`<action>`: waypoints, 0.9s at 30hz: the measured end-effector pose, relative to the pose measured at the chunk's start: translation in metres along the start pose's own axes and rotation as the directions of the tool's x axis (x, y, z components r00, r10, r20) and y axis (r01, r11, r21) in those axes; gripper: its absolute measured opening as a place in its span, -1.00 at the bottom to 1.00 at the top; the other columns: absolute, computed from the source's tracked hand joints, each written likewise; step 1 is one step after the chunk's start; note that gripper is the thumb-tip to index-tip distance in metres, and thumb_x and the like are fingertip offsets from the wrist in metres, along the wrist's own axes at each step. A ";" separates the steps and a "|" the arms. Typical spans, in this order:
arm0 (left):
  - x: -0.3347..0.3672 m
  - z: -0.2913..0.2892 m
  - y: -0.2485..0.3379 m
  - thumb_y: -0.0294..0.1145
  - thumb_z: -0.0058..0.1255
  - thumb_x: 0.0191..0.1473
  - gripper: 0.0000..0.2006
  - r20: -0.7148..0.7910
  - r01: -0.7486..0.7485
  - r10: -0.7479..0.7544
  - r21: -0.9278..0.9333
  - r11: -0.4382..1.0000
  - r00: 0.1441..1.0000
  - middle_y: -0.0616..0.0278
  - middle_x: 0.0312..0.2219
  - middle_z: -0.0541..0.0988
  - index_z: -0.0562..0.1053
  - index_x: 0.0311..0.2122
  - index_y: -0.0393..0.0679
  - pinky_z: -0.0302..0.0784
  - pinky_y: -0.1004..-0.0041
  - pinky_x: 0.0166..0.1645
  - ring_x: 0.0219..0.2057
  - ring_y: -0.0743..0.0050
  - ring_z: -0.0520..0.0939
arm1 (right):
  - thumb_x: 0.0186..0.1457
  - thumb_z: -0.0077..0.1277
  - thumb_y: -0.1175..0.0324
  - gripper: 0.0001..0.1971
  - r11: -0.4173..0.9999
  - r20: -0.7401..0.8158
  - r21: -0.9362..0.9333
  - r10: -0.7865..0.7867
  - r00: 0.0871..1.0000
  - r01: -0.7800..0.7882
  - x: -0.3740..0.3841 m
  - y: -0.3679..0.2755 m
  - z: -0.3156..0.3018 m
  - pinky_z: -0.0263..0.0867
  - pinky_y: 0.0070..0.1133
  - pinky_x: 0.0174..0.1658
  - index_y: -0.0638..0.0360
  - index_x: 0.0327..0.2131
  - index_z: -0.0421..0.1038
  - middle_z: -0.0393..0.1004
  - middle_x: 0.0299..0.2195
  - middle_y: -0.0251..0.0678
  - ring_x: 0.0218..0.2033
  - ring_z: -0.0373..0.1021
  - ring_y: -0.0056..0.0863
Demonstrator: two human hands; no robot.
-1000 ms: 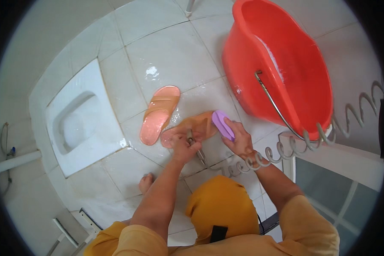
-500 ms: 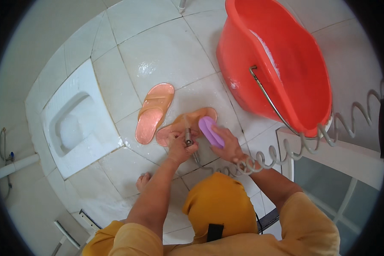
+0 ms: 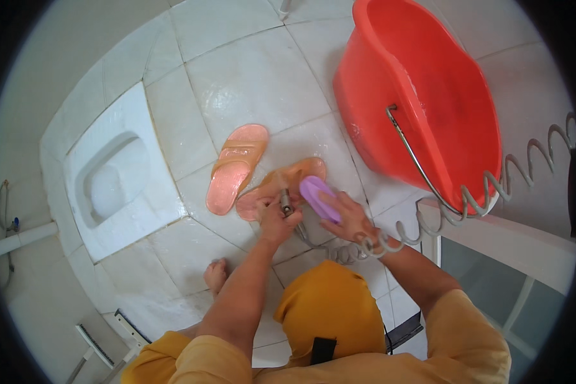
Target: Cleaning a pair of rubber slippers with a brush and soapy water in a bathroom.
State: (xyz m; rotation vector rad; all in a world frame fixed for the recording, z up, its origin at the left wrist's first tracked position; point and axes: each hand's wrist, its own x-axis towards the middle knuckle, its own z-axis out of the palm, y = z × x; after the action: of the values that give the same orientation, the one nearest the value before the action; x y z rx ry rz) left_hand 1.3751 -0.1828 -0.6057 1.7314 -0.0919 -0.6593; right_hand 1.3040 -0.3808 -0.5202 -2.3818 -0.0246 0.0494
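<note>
My left hand [image 3: 272,224] is closed around a metal spray nozzle [image 3: 286,203], pointed at an orange slipper [image 3: 255,198] on the wet floor. A faint streak of water shows in front of the nozzle. The left fingers are at the slipper's near edge; whether they also hold it is unclear. My right hand [image 3: 353,221] grips a purple scrub brush [image 3: 317,195] by its back, at the slipper's right end. The brush's underside is hidden. To the left lies the matching slipper [image 3: 225,184], untouched. A grey coiled hose [image 3: 411,238] crosses over my right forearm.
A large red tub [image 3: 358,118] with a metal handle stands at the far right. The white squat toilet [image 3: 118,227] is set into the floor at left. Long-handled floor tools [image 3: 95,345] are at lower left, and a white-framed door [image 3: 521,246] at lower right.
The brush and my right hand have shifted slightly at the slipper's right end. The whole view has turned a little; both hands keep their holds.
</note>
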 end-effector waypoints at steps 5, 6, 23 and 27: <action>0.002 0.006 0.016 -0.17 0.16 -0.26 -0.64 -0.008 -0.122 0.129 0.271 0.955 0.992 0.44 -0.49 0.55 0.52 -0.24 0.03 0.21 0.34 -0.07 -0.23 0.32 0.30 | -0.13 0.18 0.42 -0.39 0.990 0.050 -0.011 0.144 0.988 -0.144 -0.011 0.046 -0.041 0.42 -0.33 -0.13 -0.03 0.08 0.29 0.40 -0.14 -0.05 -0.16 0.42 -0.06; -0.001 0.005 0.017 -0.17 0.17 -0.27 -0.64 -0.023 -0.146 0.167 0.377 0.915 0.986 0.42 -0.49 0.55 0.52 -0.24 0.02 0.23 0.33 -0.09 -0.23 0.32 0.30 | -0.15 0.22 0.40 -0.41 0.966 -0.058 0.015 0.258 0.964 -0.257 -0.019 0.041 -0.035 0.42 -0.42 -0.14 0.05 0.05 0.31 0.41 -0.14 -0.06 -0.18 0.44 -0.14; -0.001 -0.001 0.003 -0.17 0.11 -0.20 -0.60 0.007 -0.114 0.117 0.266 0.957 0.993 0.27 -0.46 0.48 0.47 -0.18 -0.03 0.24 0.26 -0.09 -0.23 0.19 0.28 | -0.15 0.17 0.27 -0.31 0.971 0.078 -0.224 0.102 0.992 -0.082 0.022 -0.001 -0.011 0.41 -0.29 -0.20 -0.36 0.14 0.22 0.38 -0.21 -0.19 -0.27 0.42 -0.14; -0.001 -0.001 0.014 -0.17 0.10 -0.19 -0.64 -0.015 -0.130 0.143 0.320 0.938 0.990 0.28 -0.47 0.49 0.47 -0.21 -0.03 0.24 0.26 -0.10 -0.24 0.19 0.28 | -0.13 0.15 0.28 -0.37 0.986 0.314 -0.149 0.121 0.942 -0.077 0.007 -0.010 -0.017 0.39 -0.30 -0.16 -0.23 0.11 0.25 0.38 -0.18 -0.13 -0.20 0.42 -0.12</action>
State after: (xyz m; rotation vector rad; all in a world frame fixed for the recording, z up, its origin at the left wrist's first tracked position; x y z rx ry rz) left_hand 1.3792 -0.1853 -0.5926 2.0261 -0.3044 -0.5292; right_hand 1.3118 -0.3849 -0.5015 -2.4837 -0.0641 0.5002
